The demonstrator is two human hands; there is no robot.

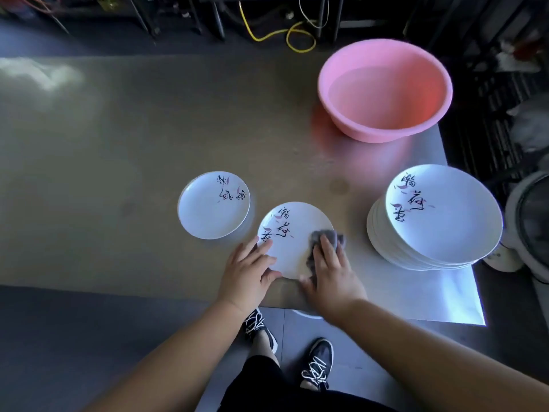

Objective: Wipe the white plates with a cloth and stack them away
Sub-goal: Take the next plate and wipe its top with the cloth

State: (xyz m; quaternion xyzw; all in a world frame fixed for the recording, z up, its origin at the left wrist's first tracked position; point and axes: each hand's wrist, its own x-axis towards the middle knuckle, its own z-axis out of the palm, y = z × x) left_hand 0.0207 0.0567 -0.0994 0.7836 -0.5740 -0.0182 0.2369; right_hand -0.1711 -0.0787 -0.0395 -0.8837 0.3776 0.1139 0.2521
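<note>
A white plate point(292, 233) with black lettering lies near the table's front edge. My left hand point(248, 273) holds its left rim, fingers on top and thumb at the near edge. My right hand point(332, 273) presses a grey cloth point(326, 237) flat onto the plate's right side, fingers straight. To the left lies another white plate point(214, 205), apparently on top of a low pile. At the right stands a tall stack of white plates point(436, 218).
A pink basin point(384, 89) stands at the back right of the steel table point(118, 144). The table's right edge runs just past the tall stack, with a round appliance point(531, 221) beyond it. My feet show below the front edge. Cables lie behind the table.
</note>
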